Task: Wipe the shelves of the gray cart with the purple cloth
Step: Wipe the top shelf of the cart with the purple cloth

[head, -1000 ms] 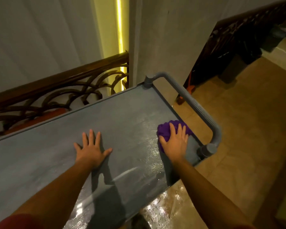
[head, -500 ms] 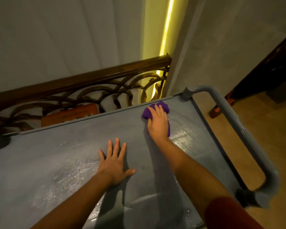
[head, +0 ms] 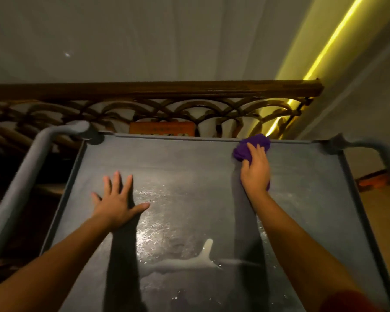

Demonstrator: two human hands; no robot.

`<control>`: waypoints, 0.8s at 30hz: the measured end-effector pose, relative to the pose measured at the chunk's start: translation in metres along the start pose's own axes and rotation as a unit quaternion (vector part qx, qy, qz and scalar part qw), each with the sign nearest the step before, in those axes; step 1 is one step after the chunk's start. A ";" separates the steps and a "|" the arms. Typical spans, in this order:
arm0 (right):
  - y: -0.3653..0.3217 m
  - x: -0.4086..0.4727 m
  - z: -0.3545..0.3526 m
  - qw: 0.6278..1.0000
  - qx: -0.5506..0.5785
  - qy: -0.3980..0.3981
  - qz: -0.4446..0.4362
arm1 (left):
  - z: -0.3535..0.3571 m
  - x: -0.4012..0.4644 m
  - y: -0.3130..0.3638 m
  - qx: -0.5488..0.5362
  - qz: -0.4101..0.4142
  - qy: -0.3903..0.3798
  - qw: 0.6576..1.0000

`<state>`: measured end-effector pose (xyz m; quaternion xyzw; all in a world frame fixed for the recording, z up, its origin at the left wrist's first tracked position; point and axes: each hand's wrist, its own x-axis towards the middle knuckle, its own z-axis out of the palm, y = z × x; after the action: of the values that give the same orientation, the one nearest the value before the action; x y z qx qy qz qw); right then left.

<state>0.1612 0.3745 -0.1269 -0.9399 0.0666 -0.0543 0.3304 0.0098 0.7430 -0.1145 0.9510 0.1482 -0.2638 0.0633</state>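
The gray cart's top shelf fills the lower view, wet and shiny in the middle. A bunched purple cloth lies at the far right of the shelf, against its far rim. My right hand presses down on the cloth, which sticks out beyond the fingertips. Well to its left, my left hand rests flat on the shelf with fingers spread, holding nothing.
Gray tube handles stand at both ends of the cart, the left handle and the right handle. A dark wooden railing with curved ironwork runs just behind the cart. A lit yellow strip runs up the wall at right.
My right hand has pushed the cloth from the near right corner by the handle to the shelf's far edge. The view has swung left; my left hand stays flat on the shelf.
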 end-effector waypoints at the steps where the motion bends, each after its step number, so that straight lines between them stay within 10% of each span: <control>1: -0.023 -0.011 0.018 1.000 0.011 -0.023 -0.018 | 0.000 -0.002 -0.003 -0.001 -0.004 -0.004 1.000; 8: -0.187 -0.093 0.134 0.958 0.023 -0.187 -0.218 | -0.030 -0.030 -0.028 -0.090 0.005 -0.025 0.996; 12: -0.174 -0.074 0.120 0.957 0.045 -0.174 -0.229 | -0.001 -0.119 -0.078 -0.112 0.012 0.074 0.991; 16: -0.186 -0.091 0.126 0.980 0.028 -0.127 -0.151 | 0.058 -0.194 -0.107 -0.014 0.033 -0.020 0.999; 24: -0.240 -0.273 0.154 0.907 0.029 -0.281 -0.312 | 0.074 -0.191 -0.109 0.060 0.013 -0.042 0.997</control>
<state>-0.0642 0.6982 -0.1110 -0.8789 -0.3273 0.1095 0.3292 -0.2163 0.7841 -0.0830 0.9431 0.1164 -0.3111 0.0156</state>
